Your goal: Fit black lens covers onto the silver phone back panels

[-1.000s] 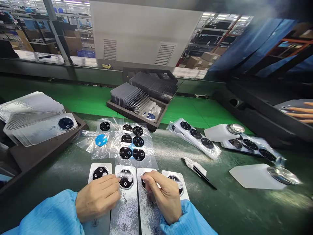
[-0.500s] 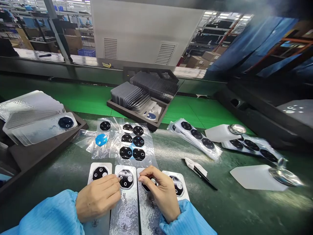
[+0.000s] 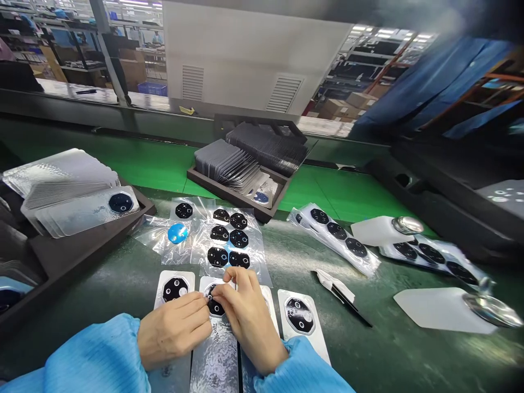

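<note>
Four silvery phone back panels lie side by side, each with a black octagonal camera plate near its top. Both hands work at the second panel (image 3: 215, 355). My right hand (image 3: 249, 322) reaches across, thumb and index finger pinched over its black camera plate (image 3: 216, 309). My left hand (image 3: 176, 330) is closed, fingertips at the left edge of that plate. What either pinch holds is too small to make out. The leftmost panel (image 3: 159, 292) is partly under my left hand. The third panel (image 3: 268, 299) is mostly behind my right hand. The rightmost panel (image 3: 301, 322) lies uncovered.
Clear film sheets (image 3: 196, 240) with black camera plates and a blue round piece (image 3: 177, 233) lie ahead. A black tray (image 3: 229, 194) holds stacked panels; another tray (image 3: 139, 215) stands left. On the right are bagged plates (image 3: 336, 230), tweezers (image 3: 352, 305) and two white bottles (image 3: 374, 232).
My right hand has moved left, from the third panel to the camera plate of the second. My left hand stays beside the second panel's plate. The view has shifted slightly.
</note>
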The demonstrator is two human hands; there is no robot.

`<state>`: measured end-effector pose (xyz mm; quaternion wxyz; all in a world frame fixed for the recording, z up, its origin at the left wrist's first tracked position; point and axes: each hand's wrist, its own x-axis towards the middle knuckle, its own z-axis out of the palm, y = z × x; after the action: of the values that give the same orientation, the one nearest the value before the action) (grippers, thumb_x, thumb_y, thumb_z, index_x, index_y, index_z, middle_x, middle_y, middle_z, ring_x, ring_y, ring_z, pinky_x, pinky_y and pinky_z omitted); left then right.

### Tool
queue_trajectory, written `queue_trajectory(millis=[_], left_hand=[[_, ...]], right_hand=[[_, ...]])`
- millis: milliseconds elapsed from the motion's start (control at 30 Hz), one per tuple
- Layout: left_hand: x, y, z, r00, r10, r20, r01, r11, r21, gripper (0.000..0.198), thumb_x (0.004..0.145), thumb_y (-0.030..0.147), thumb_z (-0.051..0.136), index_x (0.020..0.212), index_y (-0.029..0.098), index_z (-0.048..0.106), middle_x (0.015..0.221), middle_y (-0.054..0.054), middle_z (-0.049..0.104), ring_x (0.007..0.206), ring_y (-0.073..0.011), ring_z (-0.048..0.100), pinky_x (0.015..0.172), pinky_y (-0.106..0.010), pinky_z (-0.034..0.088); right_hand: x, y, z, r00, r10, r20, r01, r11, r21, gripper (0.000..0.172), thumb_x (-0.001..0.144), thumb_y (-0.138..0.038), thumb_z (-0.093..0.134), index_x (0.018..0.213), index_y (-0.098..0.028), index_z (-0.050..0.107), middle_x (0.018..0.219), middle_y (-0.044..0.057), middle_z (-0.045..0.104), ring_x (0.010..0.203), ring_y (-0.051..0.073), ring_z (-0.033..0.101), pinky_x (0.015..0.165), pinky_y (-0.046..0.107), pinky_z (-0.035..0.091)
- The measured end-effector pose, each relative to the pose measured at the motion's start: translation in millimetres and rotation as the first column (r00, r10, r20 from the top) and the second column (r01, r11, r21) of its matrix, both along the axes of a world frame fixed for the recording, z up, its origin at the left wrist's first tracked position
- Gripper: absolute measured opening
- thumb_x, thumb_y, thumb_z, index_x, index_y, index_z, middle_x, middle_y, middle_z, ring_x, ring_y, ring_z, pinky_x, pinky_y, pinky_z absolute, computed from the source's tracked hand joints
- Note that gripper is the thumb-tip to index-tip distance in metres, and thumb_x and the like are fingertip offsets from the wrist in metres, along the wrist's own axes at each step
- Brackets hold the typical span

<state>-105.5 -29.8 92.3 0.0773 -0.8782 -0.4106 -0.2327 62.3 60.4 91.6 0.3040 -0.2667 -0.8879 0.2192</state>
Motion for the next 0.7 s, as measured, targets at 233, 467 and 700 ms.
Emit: queue_trajectory(millis=[233,467,700], left_hand=[[0.9,-0.3,0.8,0.998,0.033,-0.06,-0.031,0.999,0.022,0.024,0.093,0.003,0.042,0.078,0.011,0.06,0.079,-0.006,0.061,0.084,-0.0193,0.063,0.09,-0.039,0.055],[1.6,-0.2,4.3,0.997,0.033,-0.066,-0.031,0.999,0.02,0.02,0.092,0.003,0.046,0.081,0.01,0.061,0.079,-0.006,0.062,0.085,-0.0192,0.063,0.09,-0.038,0.055],[1.7,-0.1,5.1,0.996,0.036,-0.08,-0.036,0.999,-0.001,0.021,0.092,0.002,0.044,0.08,0.01,0.06,0.078,-0.005,0.06,0.083,-0.0192,0.063,0.089,-0.039,0.055]], right_hand=[[-5.7,-6.6,-12.1,0.999,-0.025,-0.045,0.032,0.987,0.156,0.022,0.095,-0.008,0.043,0.085,-0.02,0.059,0.099,0.006,0.054,0.094,0.02,0.048,0.078,0.033,0.037],[-7.1,-4.6,-12.7,1.0,-0.02,0.025,0.015,0.984,0.177,0.022,0.094,-0.007,0.044,0.085,-0.021,0.06,0.099,0.006,0.054,0.092,0.02,0.047,0.076,0.032,0.034],[-6.6,-5.9,-10.3,0.999,-0.022,0.029,0.014,0.971,0.238,0.025,0.097,-0.01,0.041,0.086,-0.021,0.061,0.096,0.006,0.055,0.09,0.02,0.047,0.075,0.032,0.032]])
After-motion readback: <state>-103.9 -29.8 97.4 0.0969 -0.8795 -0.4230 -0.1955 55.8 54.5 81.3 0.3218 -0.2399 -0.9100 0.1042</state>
